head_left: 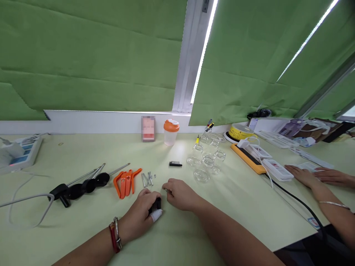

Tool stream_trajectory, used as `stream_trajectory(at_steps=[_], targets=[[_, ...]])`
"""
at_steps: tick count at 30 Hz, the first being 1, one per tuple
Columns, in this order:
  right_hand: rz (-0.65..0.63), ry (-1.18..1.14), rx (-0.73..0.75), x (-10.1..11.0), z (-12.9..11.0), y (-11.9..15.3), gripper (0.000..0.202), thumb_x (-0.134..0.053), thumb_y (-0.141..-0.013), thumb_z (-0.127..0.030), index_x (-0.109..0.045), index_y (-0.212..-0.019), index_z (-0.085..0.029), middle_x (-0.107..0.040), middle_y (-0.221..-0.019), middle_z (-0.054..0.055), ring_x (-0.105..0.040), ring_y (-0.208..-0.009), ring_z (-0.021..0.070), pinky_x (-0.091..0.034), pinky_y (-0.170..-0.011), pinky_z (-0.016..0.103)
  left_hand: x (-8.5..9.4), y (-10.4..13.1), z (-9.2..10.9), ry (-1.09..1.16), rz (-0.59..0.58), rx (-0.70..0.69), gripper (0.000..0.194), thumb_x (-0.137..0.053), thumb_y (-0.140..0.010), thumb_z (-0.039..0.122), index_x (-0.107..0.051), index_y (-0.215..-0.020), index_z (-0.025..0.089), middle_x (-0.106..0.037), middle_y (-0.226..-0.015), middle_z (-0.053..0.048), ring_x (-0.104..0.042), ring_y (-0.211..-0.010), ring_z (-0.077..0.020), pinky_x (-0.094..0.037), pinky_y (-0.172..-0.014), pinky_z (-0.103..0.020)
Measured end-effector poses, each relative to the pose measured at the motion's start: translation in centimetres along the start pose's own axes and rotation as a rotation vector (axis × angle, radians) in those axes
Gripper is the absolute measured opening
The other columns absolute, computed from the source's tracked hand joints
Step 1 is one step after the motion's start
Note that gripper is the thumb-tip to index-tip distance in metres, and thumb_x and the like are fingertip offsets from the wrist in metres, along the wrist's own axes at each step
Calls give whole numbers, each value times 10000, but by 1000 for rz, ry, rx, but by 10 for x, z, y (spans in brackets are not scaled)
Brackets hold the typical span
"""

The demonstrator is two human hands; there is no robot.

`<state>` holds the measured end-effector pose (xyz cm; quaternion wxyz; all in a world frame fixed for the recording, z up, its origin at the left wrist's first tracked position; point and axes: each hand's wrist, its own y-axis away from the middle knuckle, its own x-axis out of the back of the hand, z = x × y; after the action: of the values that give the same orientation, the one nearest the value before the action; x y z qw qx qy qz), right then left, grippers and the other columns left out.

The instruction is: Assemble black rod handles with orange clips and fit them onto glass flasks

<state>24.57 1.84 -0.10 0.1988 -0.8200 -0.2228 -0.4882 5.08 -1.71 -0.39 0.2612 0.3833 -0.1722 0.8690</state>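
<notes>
And here the pale green tabletop [222, 210] is stretching wide, carrying everything, with an orange power strip [246, 159] lying off to the right and the black-handled tools [83, 184] lying in a row on the left! Now the left hand [140, 214], its thumb wrapped in white, is closing around something dark, while the right hand [179, 194] is pinching just beside it. Behind them the orange-lidded cup [170, 135] is standing upright near the wall, the clear glassware [208, 160] is clustering to its right, and the orange pieces [127, 183] are lying near the tools. That black part [155, 207] is sitting in the left hand's grasp, partly hidden; beyond, a black strip with a spring [175, 164] is resting alone, screws [147, 179] are lying loose, and a tiny metal piece [166, 190] is showing at the right fingertips
</notes>
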Motion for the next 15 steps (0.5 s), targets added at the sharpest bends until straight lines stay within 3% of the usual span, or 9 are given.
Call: stream_trajectory(at_steps=[6, 10, 15], targets=[[-4, -354, -68, -7, 8, 3, 295, -487, -750, -99, -574, -1018, -187, -545, -750, -11, -494, -658, 111, -382, -604, 213, -2, -1, -3, -20, 4, -13, 129, -496, -787, 171, -491, -907, 217, -538, -854, -18, -450, -853, -206, -414, -741, -330], [-26, -530, -80, -7, 15, 3, 236, -503, -791, -140, -544, -1017, -195, -499, -731, -29, -472, -641, 98, -394, -595, 210, -2, -1, -3, -21, 2, -14, 118, -492, -787, 167, -491, -892, 220, -534, -835, -12, -452, -841, -201, -413, -726, -320], [-58, -572, -14, -2, 17, 4, 193, -509, -788, -119, -525, -962, -199, -495, -717, -39, -463, -639, 93, -391, -604, 212, -1, -1, 0, -16, -4, -13, 110, -492, -780, 163, -489, -874, 219, -535, -828, -12, -453, -845, -202, -414, -722, -316]])
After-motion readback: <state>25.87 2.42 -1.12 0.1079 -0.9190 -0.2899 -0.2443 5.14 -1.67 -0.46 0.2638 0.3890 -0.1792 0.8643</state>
